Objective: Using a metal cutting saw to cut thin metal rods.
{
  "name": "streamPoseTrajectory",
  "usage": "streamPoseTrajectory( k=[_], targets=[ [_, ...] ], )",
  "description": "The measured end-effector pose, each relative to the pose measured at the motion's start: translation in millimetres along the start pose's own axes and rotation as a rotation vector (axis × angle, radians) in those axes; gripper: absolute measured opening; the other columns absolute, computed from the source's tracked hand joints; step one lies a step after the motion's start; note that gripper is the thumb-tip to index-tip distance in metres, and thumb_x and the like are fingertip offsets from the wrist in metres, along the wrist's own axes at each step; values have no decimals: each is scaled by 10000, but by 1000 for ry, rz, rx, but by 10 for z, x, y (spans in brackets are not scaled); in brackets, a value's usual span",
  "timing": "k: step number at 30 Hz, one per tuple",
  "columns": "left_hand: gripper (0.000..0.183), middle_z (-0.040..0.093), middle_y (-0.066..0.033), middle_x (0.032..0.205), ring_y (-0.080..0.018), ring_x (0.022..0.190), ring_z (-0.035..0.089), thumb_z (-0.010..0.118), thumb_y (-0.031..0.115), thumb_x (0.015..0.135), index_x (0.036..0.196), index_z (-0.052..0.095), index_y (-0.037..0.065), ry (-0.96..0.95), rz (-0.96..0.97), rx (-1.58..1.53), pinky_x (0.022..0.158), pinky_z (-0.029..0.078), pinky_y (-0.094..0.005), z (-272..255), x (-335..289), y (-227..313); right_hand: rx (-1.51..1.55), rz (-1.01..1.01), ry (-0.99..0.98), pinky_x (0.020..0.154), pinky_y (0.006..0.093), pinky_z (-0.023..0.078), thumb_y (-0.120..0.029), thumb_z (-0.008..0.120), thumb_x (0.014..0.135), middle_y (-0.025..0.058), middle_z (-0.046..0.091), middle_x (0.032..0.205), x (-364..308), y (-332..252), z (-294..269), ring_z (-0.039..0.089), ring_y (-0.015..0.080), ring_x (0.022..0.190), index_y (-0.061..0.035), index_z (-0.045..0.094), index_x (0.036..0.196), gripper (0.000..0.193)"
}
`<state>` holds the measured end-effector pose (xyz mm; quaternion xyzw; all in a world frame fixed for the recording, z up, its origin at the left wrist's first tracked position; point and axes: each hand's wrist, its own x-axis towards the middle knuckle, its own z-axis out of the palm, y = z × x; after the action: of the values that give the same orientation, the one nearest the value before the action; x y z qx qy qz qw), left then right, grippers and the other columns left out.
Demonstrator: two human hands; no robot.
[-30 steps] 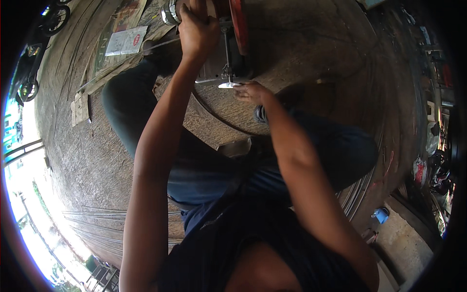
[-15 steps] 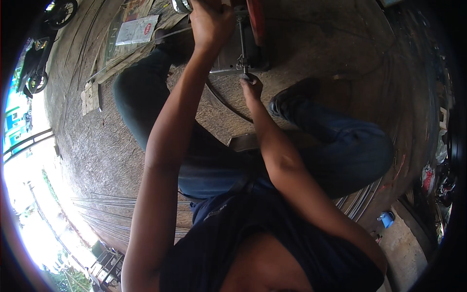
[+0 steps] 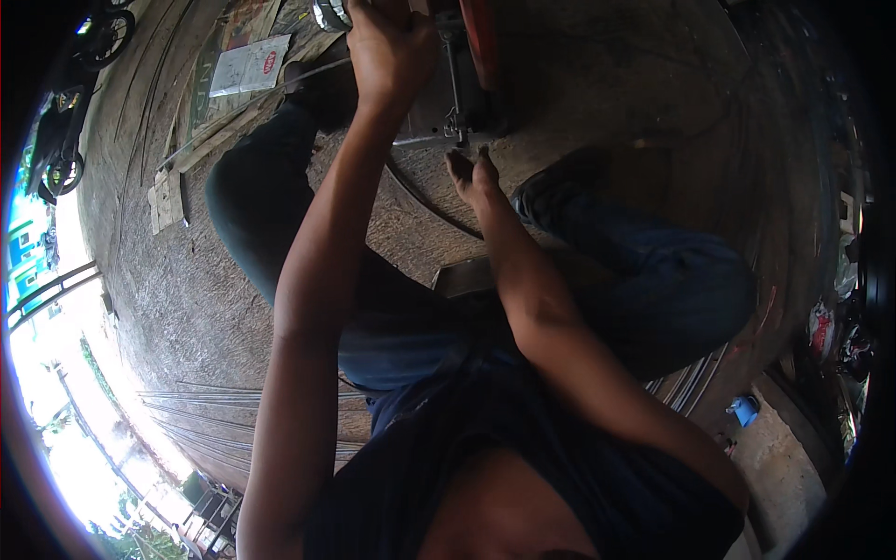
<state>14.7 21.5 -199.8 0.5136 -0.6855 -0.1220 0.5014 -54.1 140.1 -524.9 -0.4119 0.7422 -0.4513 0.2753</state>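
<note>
At the top of the view my left hand (image 3: 392,61) is closed around a part of a machine with a grey metal base (image 3: 427,117); what it grips is mostly hidden by the fingers. A red upright part (image 3: 480,42) rises beside it. Along the base runs a thin metal screw rod (image 3: 455,79), with a small bracket (image 3: 455,122) at its near end. Just short of that end my right hand (image 3: 473,175) is open, thumb and fingers apart, holding nothing.
A dark cable (image 3: 425,198) curves over the rough floor between my legs. Left of the machine lie a white printed sheet (image 3: 249,65) and wooden boards (image 3: 168,201). Thin metal rods (image 3: 205,397) lie behind my legs. A blue cup-like object (image 3: 744,411) is at the lower right.
My right hand has let go of the near end of the screw rod, opened and drawn back slightly. My left hand keeps its grip; the whole view has shifted a little.
</note>
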Motion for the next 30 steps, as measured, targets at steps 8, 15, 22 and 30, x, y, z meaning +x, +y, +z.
streamPoseTrajectory(
  k=[8, 15, 22, 30],
  targets=[
    [407, 553, -231, 1234, -434, 1175, 507, 470, 8, 892, 1299, 493, 16, 33, 227, -39, 1007, 389, -410, 240, 90, -32, 770, 414, -190, 759, 389, 573, -70, 634, 909, 241, 534, 1246, 322, 369, 37, 665, 372, 886, -5, 460, 1328, 458],
    [481, 531, -226, 1289, -413, 1249, 466, 459, -9, 861, 1341, 448, 2, -7, 252, 134, 1049, 350, -400, 24, 13, -165, 749, 1077, 2, 852, 471, 585, -184, 685, 910, 201, 566, 1137, -81, -80, -129, 631, 375, 977, -25, 417, 1319, 514],
    [484, 525, -238, 1283, -435, 1250, 455, 465, -24, 838, 1320, 445, 15, -17, 134, 78, 1060, 342, -399, 33, -7, -187, 1439, 1047, -166, 820, 376, 632, -175, 649, 935, 220, 588, 1100, 151, -90, -66, 656, 313, 961, 26, 446, 1296, 460],
    [524, 513, -236, 1305, -425, 1263, 455, 461, -23, 828, 1350, 418, 2, -23, 84, 51, 1069, 332, -398, 23, -48, -212, -147, -444, 49, 678, 363, 591, -116, 733, 839, 202, 546, 1222, -4, -138, 26, 665, 306, 866, -10, 434, 1328, 583]
  ],
)
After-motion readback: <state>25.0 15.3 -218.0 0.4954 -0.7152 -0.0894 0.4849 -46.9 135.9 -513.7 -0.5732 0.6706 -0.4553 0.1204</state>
